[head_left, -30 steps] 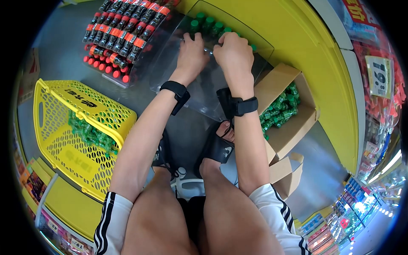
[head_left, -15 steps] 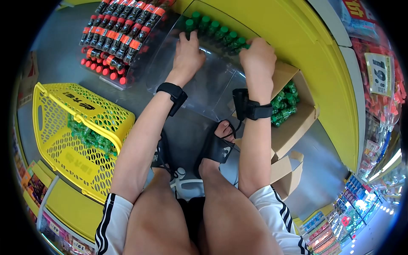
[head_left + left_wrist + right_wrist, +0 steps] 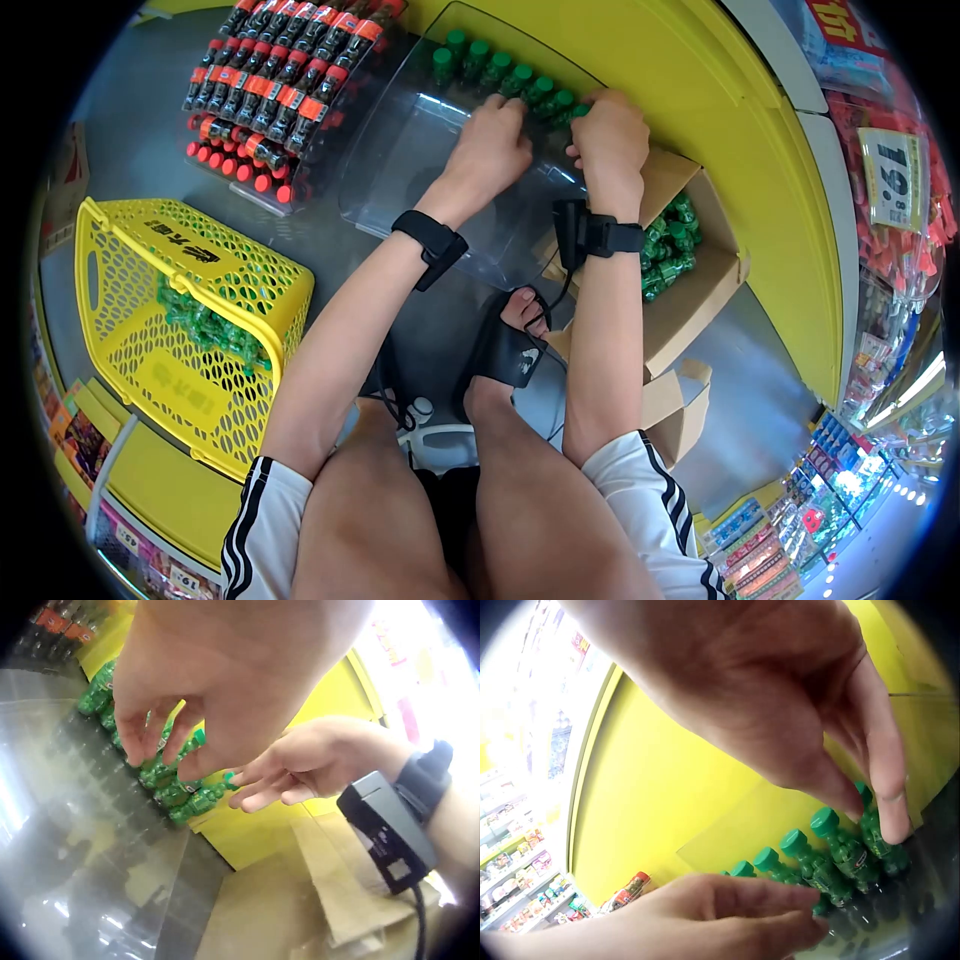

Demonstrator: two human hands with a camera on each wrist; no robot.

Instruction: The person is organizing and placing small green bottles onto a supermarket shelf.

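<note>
Green-capped bottles (image 3: 499, 66) stand in a row along the back of a clear plastic bin (image 3: 400, 135). My right hand (image 3: 612, 145) is at the row's right end; in the right wrist view the thumb and a finger of this hand (image 3: 780, 697) pinch the end bottle (image 3: 885, 844) near its cap. Over the bin, beside the middle of the row, is my left hand (image 3: 490, 150), its fingers loosely bent and holding nothing visible. The left wrist view shows that hand (image 3: 210, 682) partly hiding the green bottles (image 3: 176, 791).
A yellow basket (image 3: 190, 405) with small green bottles is on the floor at left. At right, a cardboard box (image 3: 705, 310) holds more of them. Stacked dark bottles with red caps (image 3: 265, 80) stand left of the bin. A yellow shelf base (image 3: 770, 200) runs behind.
Both hands have moved right along the row, the right one first, then the left from the row's left end toward its middle. More of the bottles show.
</note>
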